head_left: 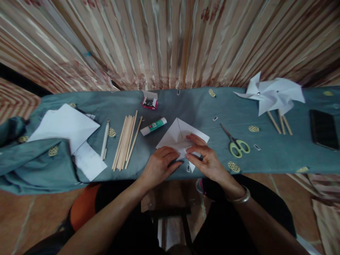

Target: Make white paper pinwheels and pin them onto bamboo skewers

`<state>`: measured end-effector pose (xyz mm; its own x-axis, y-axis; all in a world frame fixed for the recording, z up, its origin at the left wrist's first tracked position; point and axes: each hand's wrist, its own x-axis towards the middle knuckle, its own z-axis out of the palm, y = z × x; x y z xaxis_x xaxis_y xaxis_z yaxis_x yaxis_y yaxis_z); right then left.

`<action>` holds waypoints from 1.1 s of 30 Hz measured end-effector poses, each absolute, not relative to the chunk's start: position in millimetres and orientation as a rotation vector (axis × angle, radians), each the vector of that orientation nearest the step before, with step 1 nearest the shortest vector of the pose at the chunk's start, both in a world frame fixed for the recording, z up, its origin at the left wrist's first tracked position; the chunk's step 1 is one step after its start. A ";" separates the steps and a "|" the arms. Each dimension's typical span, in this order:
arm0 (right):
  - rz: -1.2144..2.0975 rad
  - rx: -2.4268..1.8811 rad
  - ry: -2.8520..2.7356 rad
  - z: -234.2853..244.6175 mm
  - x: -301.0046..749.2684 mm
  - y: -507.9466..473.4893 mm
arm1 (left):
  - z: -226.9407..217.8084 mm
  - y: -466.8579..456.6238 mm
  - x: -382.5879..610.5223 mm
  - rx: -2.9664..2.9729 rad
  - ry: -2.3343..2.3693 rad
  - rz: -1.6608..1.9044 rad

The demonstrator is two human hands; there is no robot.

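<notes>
A square sheet of white paper (171, 132) lies at the front middle of the cloth, with a dark line running in from its far corner. My left hand (162, 161) pinches the near part of the sheet at a small folded-over piece. Opposite it, my right hand (205, 157) has thumb and fingers closed on a nearby point of the same paper. One paper tip sticks out below the right hand. The fingers cover much of the paper's near side. Scissors with green handles (237, 146) lie just right of my right hand. Left of the paper sits a glue stick (154, 126).
Wooden sticks (124, 141) and a white pen (105, 140) lie to the left, beside white paper sheets (69, 127). A small red box (150, 101) stands open at the back. Paper pinwheels (276, 94) on sticks and a phone (324, 129) are at right.
</notes>
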<state>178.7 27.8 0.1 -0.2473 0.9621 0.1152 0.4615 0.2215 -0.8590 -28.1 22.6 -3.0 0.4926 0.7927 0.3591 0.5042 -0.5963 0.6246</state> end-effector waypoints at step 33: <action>0.575 -1.479 -1.887 -5.5 170.0 23.0 | -4.6 32.4 -17.2 2.093 1.315 0.807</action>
<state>170.0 23.0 -5.5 -0.1396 0.9632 0.2296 0.6712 0.2626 -0.6932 -17.2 32.4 -4.6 0.3458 0.9160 0.2034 0.5960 -0.3819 0.7064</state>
